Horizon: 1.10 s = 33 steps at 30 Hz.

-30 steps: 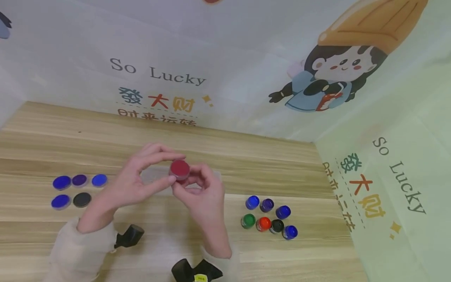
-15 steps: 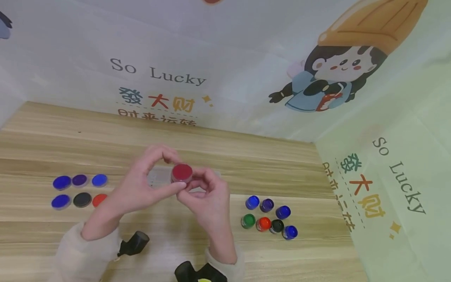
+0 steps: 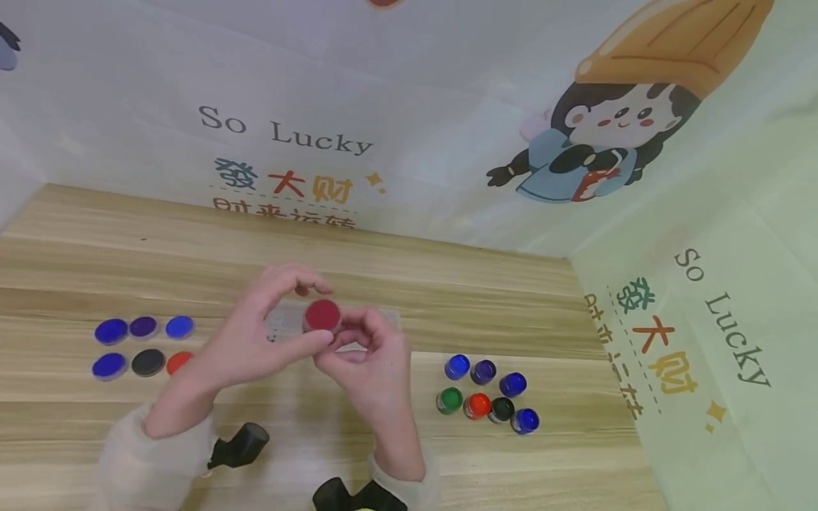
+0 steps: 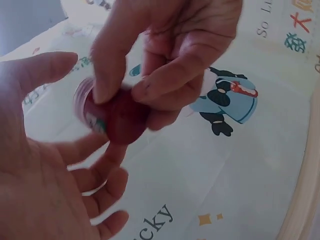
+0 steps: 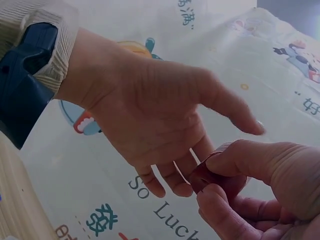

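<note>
In the head view, a small round jar with a dark red top (image 3: pixel 322 316) is held up over the table. My right hand (image 3: pixel 373 362) pinches it between thumb and fingers, as the left wrist view confirms with the jar (image 4: pixel 125 120) tilted. My left hand (image 3: pixel 255 348) surrounds the jar from the left, its thumb and fingers spread. In the right wrist view the left hand (image 5: pixel 150 110) shows its palm, the thumb standing off the jar (image 5: pixel 225 182); some fingers reach behind it, and whether they touch is unclear.
Several flat, lid-like discs in blue, purple, black and orange-red (image 3: pixel 148 363) lie at the left. Several small jars, one of them green (image 3: pixel 450 400), stand at the right. A pale translucent strip (image 3: pixel 287 321) lies beneath my hands. Printed cloth walls (image 3: pixel 434 142) enclose the wooden table (image 3: pixel 511 319).
My left thumb and forefinger have parted from the jar's sides. That hand shifted slightly right and down, uncovering the orange-red disc. The jar stays in the right hand and dipped slightly.
</note>
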{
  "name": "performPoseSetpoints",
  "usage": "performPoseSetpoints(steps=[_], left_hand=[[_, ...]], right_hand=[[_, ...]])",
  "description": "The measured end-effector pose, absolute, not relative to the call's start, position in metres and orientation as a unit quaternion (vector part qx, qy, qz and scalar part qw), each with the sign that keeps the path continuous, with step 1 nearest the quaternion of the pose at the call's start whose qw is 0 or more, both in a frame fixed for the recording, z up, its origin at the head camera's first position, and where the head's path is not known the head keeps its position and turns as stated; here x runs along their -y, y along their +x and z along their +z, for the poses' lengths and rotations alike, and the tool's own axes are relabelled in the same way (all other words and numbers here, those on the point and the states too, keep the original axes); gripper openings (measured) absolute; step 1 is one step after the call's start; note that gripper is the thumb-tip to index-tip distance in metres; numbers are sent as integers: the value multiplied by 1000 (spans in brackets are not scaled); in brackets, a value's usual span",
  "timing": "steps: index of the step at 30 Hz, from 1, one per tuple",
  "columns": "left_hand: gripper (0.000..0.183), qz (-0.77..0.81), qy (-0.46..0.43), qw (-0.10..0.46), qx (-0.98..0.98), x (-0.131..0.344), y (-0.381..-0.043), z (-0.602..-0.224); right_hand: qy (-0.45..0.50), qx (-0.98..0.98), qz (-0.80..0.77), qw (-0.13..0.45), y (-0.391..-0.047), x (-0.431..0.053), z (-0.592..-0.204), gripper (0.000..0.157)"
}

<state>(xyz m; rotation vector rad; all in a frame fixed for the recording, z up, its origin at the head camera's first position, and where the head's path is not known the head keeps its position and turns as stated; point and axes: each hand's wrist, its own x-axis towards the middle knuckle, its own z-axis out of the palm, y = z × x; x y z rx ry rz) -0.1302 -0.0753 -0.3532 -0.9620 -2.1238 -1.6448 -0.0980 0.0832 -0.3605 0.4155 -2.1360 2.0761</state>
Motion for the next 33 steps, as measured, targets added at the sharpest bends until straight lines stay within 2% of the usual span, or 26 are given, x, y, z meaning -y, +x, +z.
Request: performPoseSetpoints(steps=[4, 6, 10, 16, 19, 22, 28, 31, 33], left_hand=[[37, -580, -360, 130, 719, 79, -131, -354], [34, -581, -334, 125, 731, 79, -131, -354], [40, -563, -281, 134, 766, 75, -128, -353], [41, -561, -346, 154, 736, 76, -129, -352], [37, -562, -325, 156, 744, 76, -130, -354], [42, -552, -296, 160, 763, 73, -131, -354], [44, -563, -352, 150, 733, 76, -132, -356], [39, -571, -326, 155, 738, 75, -132, -356], [44, -557, -297, 164, 758, 74, -131, -356]], right_hand=[[142, 709, 687, 70, -98, -84, -361, 22], [138, 709, 689, 62, -98, -84, -361, 24], [128, 707, 694, 48, -97, -84, -361, 28], [130, 711, 688, 60, -98, -86, -362, 25], [128, 709, 691, 55, -97, -87, -361, 26], [128, 705, 696, 50, -97, -87, -361, 29], [137, 706, 692, 60, -97, -87, -360, 29], [136, 705, 694, 57, -97, -86, -360, 29], [135, 705, 694, 53, -97, -85, -360, 30]])
